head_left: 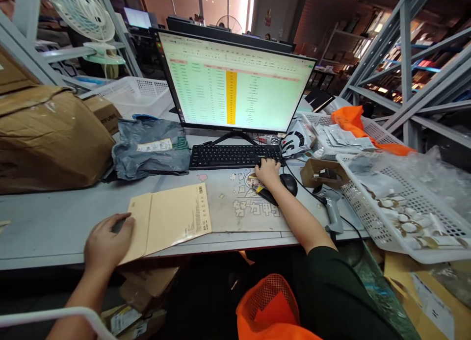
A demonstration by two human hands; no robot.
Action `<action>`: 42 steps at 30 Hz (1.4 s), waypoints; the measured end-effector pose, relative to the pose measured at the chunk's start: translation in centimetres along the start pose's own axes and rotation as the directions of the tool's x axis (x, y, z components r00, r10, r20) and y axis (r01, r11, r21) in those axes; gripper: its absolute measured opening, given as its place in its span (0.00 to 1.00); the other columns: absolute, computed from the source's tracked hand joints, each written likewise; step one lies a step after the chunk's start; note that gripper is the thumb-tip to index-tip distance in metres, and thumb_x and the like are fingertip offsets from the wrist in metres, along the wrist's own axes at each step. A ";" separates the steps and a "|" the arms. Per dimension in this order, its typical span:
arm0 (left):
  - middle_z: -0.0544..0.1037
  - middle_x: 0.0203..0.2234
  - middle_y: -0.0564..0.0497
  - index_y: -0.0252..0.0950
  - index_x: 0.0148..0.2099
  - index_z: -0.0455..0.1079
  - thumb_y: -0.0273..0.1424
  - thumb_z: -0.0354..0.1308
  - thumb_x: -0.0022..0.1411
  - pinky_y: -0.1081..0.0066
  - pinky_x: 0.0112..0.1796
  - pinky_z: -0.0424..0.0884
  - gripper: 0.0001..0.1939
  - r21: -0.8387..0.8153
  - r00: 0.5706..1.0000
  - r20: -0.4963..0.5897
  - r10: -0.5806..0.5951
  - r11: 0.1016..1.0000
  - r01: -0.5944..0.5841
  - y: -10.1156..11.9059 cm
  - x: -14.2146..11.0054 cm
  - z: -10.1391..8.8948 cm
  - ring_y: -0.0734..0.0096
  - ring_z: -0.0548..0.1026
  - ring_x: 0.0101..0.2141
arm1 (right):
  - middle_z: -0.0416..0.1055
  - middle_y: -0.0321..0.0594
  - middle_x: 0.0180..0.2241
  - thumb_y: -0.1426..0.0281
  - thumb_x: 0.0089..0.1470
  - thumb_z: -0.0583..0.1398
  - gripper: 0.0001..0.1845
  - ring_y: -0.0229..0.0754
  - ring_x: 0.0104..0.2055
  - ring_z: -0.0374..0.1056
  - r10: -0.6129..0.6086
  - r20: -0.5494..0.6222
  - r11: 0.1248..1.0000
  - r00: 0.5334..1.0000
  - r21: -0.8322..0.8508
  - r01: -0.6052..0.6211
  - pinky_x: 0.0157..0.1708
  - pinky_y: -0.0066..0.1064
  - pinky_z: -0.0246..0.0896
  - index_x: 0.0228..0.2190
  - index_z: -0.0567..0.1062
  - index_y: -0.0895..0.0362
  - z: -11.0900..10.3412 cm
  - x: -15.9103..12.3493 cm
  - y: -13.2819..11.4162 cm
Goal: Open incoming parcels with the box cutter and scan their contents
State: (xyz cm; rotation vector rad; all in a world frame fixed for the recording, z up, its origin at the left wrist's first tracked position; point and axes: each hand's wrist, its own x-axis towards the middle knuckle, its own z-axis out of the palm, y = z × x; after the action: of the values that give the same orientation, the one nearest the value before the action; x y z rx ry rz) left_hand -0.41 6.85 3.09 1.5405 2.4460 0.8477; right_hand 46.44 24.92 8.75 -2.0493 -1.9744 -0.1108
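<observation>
A tan paper envelope (172,215) with printing along its right side lies flat at the desk's front edge. My left hand (109,239) has its thumb and curled fingers at the envelope's left edge and appears to grip it. Over the right end of the black keyboard (224,156), my right hand (268,172) rests with fingers apart on the keys, holding nothing. A black mouse (289,184) sits just right of that wrist. Partly beneath the wrist lies a black and yellow cutter-like tool (267,195). The monitor (206,85) behind the keyboard displays a spreadsheet with a yellow column.
At left stand a large brown wrapped parcel (47,139) and a grey plastic mailer bag (150,158). To the right are a scanner (333,210), a small open cardboard box (312,173) and a white basket (368,207) of small packets. Metal shelf frames (406,75) flank the desk.
</observation>
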 end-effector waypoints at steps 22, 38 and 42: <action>0.81 0.50 0.39 0.33 0.47 0.79 0.49 0.47 0.64 0.50 0.61 0.70 0.29 0.013 0.999 -0.051 0.006 1.000 -0.005 -0.2 0.1 0.2 0.44 0.76 0.56 | 0.59 0.52 0.71 0.61 0.67 0.55 0.24 0.61 0.74 0.46 -0.050 -0.041 0.989 0.998 0.135 0.055 0.67 0.57 0.46 0.57 0.79 0.57 0.9 0.9 1.5; 0.82 0.47 0.39 0.34 0.43 0.79 0.48 0.46 0.63 0.50 0.59 0.72 0.27 -0.060 0.991 -0.093 0.095 0.993 -0.101 -0.3 -0.3 0.4 0.44 0.78 0.52 | 0.47 0.54 0.75 0.53 0.72 0.48 0.33 0.63 0.77 0.37 -0.029 0.209 1.000 0.977 0.002 0.029 0.71 0.64 0.38 0.67 0.67 0.57 0.2 6.8 -3.1; 0.82 0.46 0.40 0.35 0.43 0.79 0.48 0.47 0.64 0.50 0.58 0.73 0.26 -0.065 0.990 -0.093 0.103 0.992 -0.109 -0.4 -0.3 0.4 0.45 0.78 0.51 | 0.49 0.56 0.74 0.53 0.71 0.49 0.36 0.63 0.76 0.42 0.000 0.181 1.000 0.983 -0.014 0.003 0.70 0.67 0.40 0.71 0.61 0.58 0.0 3.5 -1.0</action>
State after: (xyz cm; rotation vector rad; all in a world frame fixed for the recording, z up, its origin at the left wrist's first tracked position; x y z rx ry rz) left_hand -0.42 6.62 2.45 1.6542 2.3845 1.0304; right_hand 45.64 28.32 9.77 -2.1352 -2.0855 0.0640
